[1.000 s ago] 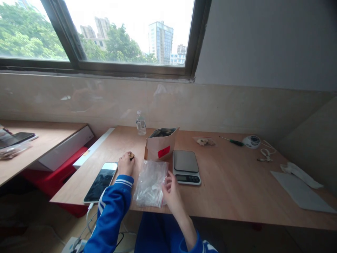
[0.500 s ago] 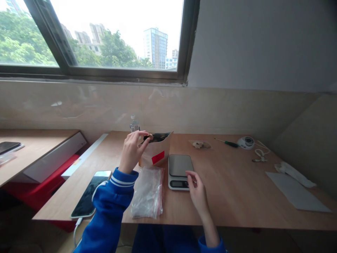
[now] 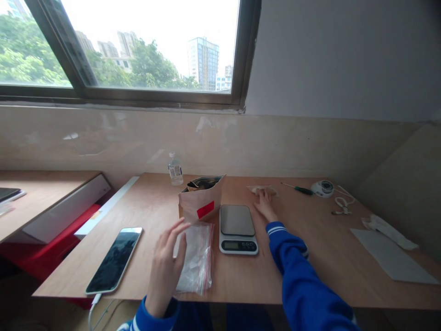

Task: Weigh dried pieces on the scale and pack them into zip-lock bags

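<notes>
Out over the far side of the table reaches my right hand (image 3: pixel 266 205), fingers stretched down onto a small clear bag (image 3: pixel 255 188) of pale brownish pieces. The fingers partly cover that bag, and they are not seen closed round it. My left hand (image 3: pixel 168 259) is open, fingers apart, holding nothing, just over the left edge of a stack of clear zip bags (image 3: pixel 196 262). Behind the stack stands an open-topped brown paper pouch (image 3: pixel 189 205) with a red label; its contents are mostly hidden. Between my hands sits a kitchen scale (image 3: pixel 237 220) with a bare metal plate.
A phone (image 3: pixel 115 259) on a charging cable lies at the left. A small bottle (image 3: pixel 175 171) stands by the wall. To the right are a screwdriver (image 3: pixel 299 189), a white dome camera (image 3: pixel 323 188) with its cable, a grey sheet (image 3: pixel 392 257) and a white wrapped packet (image 3: pixel 391 232).
My left hand has left the pouch's mouth and come down towards the zip bags, now holding nothing. My right hand has gone from the scale's front out to the small bag.
</notes>
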`<state>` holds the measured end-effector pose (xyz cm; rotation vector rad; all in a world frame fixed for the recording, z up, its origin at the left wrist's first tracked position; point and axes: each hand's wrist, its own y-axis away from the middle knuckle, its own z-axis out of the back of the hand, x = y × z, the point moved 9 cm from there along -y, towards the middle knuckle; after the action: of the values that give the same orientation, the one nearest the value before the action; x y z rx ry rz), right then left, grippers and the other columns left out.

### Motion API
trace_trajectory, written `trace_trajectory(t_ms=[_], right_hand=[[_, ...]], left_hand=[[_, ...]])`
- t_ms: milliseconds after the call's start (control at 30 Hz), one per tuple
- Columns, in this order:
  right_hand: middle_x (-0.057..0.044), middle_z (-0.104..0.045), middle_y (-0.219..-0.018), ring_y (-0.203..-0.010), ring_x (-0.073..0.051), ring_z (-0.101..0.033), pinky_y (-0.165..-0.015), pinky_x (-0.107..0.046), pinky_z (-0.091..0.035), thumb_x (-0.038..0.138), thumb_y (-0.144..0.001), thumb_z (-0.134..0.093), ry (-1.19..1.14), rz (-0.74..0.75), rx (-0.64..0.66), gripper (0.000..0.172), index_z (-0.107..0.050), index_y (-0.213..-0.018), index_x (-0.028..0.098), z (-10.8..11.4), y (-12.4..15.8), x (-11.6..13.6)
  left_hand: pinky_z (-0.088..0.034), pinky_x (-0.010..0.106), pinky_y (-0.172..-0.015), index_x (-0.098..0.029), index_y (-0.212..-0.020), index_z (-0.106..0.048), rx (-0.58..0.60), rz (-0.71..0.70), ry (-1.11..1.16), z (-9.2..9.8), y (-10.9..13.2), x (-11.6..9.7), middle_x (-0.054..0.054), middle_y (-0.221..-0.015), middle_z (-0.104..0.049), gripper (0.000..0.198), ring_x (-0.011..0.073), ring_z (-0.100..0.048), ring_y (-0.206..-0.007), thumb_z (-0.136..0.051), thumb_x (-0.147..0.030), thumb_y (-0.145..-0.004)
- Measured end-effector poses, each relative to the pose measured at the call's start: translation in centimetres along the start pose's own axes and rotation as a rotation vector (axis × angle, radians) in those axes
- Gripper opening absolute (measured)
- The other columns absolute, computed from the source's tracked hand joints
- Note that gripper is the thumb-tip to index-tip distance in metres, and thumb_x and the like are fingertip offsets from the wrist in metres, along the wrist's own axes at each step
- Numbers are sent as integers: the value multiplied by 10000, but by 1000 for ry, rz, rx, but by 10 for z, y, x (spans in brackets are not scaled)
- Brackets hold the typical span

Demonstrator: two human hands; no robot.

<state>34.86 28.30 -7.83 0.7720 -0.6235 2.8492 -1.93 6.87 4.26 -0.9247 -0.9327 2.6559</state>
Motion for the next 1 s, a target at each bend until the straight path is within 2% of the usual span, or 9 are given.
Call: trace_trajectory(t_ms=[100, 200, 400, 500, 567, 633, 767, 900, 1000], right_hand=[[-156, -553, -1098, -1100, -292, -450, -942, -443, -333, 168, -751, -494, 0, 6, -53, 255, -624, -970, 154, 5, 0, -4], [-144, -570, -1003, -1013, -278, -479, -907, -433, -360, 206, -766, -486, -18, 10, -97, 138, -615, -787, 162, 21, -3, -2], [-142, -614, -941, -929, -253, -550, -845, -403, -415, 283, -869, -385, -140, -27, -303, 218, -548, -934, 154, 91, 14, 16], [-111, -629, -896, -819, -228, -597, -737, -356, -458, 424, -883, -416, -436, -93, -494, 292, -512, -984, 167, 141, 59, 32], [-102, -636, -924, -841, -214, -617, -749, -337, -472, 479, -878, -437, -595, -122, -514, 317, -509, -956, 180, 159, 95, 51], [-72, -647, -897, -839, -205, -632, -749, -323, -485, 534, -858, -474, -737, -187, -438, 348, -517, -930, 196, 160, 129, 72], [-53, -668, -842, -784, -211, -648, -695, -316, -511, 568, -827, -519, -892, -283, -148, 373, -539, -924, 209, 130, 177, 113], [-80, -659, -881, -818, -232, -646, -732, -367, -528, 512, -867, -475, -918, -274, -4, 326, -513, -977, 207, 104, 196, 133], [-148, -582, -1098, -1010, -284, -575, -858, -468, -485, 430, -852, -516, -702, -182, -196, 343, -484, -1104, 200, 120, 205, 141]], left_hand=[[-384, 457, -1046, -286, -1228, -575, 335, -62, -172, -60, 44, 26, 67, -1339, -557, 358, 261, -465, -1281, -437, -322, -899], [-322, 515, -1074, -208, -1364, -471, 525, 22, -346, -101, 75, 64, 141, -1464, -406, 592, 339, -365, -1348, -537, -441, -824], [-230, 520, -1117, -228, -1445, -334, 618, 89, -286, -118, 88, 90, 126, -1524, -294, 637, 303, -219, -1416, -455, -471, -868], [-233, 557, -1106, -217, -1354, -458, 534, 132, -154, -104, 73, 74, 150, -1473, -388, 559, 333, -282, -1390, -508, -436, -842], [-267, 564, -1089, -200, -1261, -530, 409, 167, 13, -88, 57, 44, 163, -1404, -467, 460, 342, -366, -1344, -499, -409, -852], [-347, 480, -1070, -234, -1264, -509, 369, 186, 298, -77, 45, 1, 122, -1372, -494, 406, 280, -438, -1297, -446, -389, -893], [-511, 314, -813, -236, -1128, -550, 519, 315, 744, -79, 45, -68, 69, -1048, -638, 302, 195, -632, -923, -451, -414, -904], [-413, 233, -535, -205, -760, -498, 530, 402, 825, -80, 56, -72, -31, -621, -482, 264, 115, -497, -553, -491, -437, -885], [-359, 208, -473, -204, -723, -445, 531, 496, 969, -87, 64, -61, -51, -595, -426, 299, 95, -454, -517, -532, -456, -858]])
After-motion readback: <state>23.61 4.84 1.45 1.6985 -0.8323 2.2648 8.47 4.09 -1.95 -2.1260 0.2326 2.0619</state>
